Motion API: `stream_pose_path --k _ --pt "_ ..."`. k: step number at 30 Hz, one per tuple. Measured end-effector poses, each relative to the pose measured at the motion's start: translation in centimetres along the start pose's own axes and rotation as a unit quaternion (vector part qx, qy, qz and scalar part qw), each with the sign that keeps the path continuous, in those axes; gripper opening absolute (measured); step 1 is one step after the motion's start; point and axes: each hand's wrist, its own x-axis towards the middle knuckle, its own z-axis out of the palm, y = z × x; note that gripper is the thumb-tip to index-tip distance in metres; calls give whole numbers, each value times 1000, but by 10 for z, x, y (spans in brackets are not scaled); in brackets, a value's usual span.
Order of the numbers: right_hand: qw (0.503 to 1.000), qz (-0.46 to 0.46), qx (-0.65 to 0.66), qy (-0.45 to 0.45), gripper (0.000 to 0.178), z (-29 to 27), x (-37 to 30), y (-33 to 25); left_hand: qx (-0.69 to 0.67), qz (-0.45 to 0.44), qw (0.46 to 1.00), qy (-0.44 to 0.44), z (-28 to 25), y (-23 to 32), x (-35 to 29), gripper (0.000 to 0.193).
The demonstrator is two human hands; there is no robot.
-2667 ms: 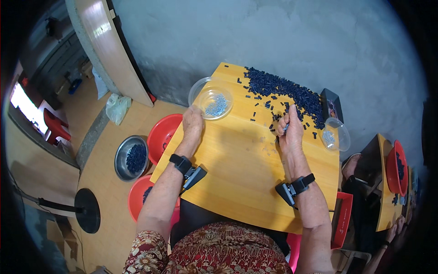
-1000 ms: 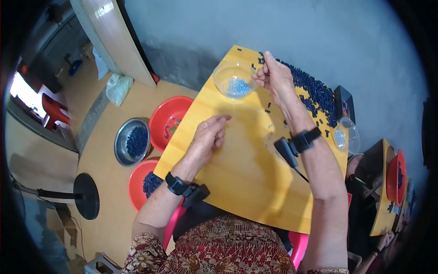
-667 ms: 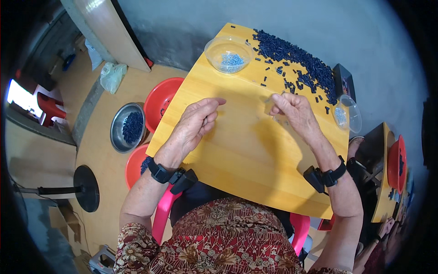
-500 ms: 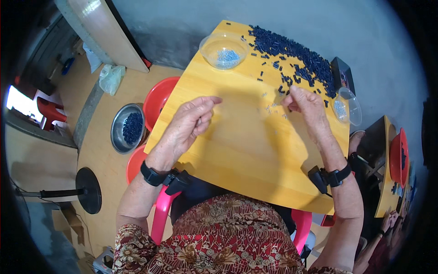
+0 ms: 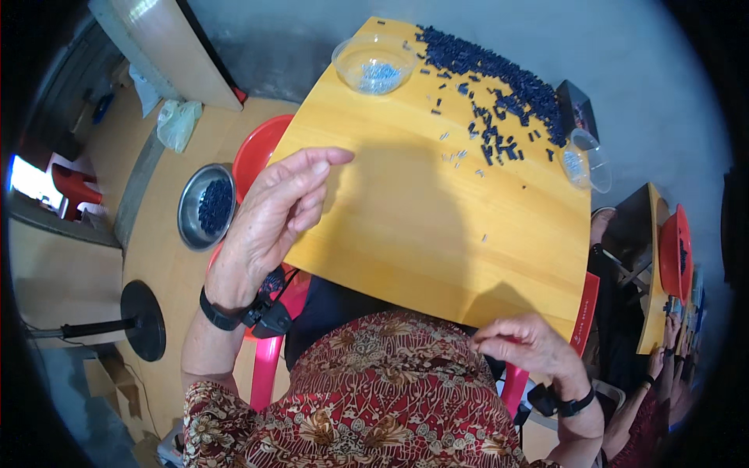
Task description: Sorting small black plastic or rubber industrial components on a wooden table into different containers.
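My left hand [image 5: 282, 199] is above the left edge of the yellow table [image 5: 390, 257]. Its thumb rests against the index finger and the other fingers curl in; anything pinched there is too small to make out. Down by my shirt, past the table's front edge, my right hand [image 5: 527, 343] has its thumb and fingertips together, with what they hold hidden. Many short black tube-like pieces [image 5: 499, 66] lie heaped along the far right edge. Several tiny silvery pieces [image 5: 454, 158] are scattered on the tabletop nearer to me.
A clear bowl [image 5: 373, 86] of small bluish-silver parts stands far left; a clear cup [image 5: 597, 168] tilts at the right edge beside a dark box [image 5: 576, 109]. Left of the table are a metal bowl [image 5: 187, 214] and red basin [image 5: 253, 148]. Another person's arms [image 5: 636, 413] show lower right.
My right hand has drawn back from the black pieces to beyond the table's front edge. Some black pieces now lie closer to me. The left hand has shifted left and slightly nearer.
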Motion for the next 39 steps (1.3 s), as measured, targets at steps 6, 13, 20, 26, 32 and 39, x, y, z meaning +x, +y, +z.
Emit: stream_pose_path --k 6,13,20,26,32,39 --pt "992 -17 -110 64 23 18 -8 19 -12 13 1000 -13 13 19 -3 33" --pt "964 -134 -230 25 36 30 16 -13 5 -31 999 -42 17 4 8 30" --pt "957 -74 -279 -16 63 58 40 8 -3 -2 999 -48 4 -6 3 30" --pt "945 -95 -313 25 62 75 77 25 -24 -39 998 -37 1 -10 -1 29" --pt "946 -117 -301 26 60 72 71 23 -86 -45 995 16 15 -30 -3 34" --pt "936 -120 -328 47 55 71 76 28 -85 -99 989 -74 31 -50 2 34"
